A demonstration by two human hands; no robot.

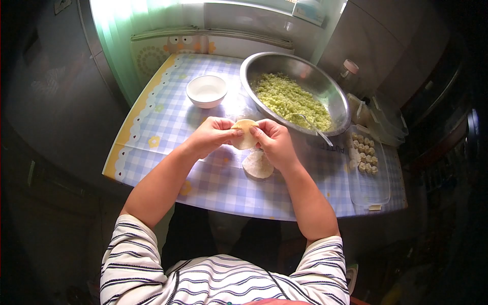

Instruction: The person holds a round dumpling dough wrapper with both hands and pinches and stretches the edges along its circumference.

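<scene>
Between my two hands I hold a thin round dumpling wrapper (245, 136) up over the table. My left hand (211, 136) pinches its left edge with thumb and fingers, and my right hand (277, 142) pinches its right edge. Just below them lies a pale, floury stack of wrappers (258, 165) on the cloth. Beyond my right hand stands a large steel bowl (252, 96) of chopped green filling (290, 99), with a metal spoon (319, 133) leaning on its near rim. A small white bowl (206, 99) sits behind my left hand.
A blue checked tablecloth (152, 127) covers the table. At the right, a clear plastic tray (369, 190) holds several rows of shaped dumplings (365, 152). Clear containers (389, 122) and a jar with a pink lid (349, 68) stand by the wall.
</scene>
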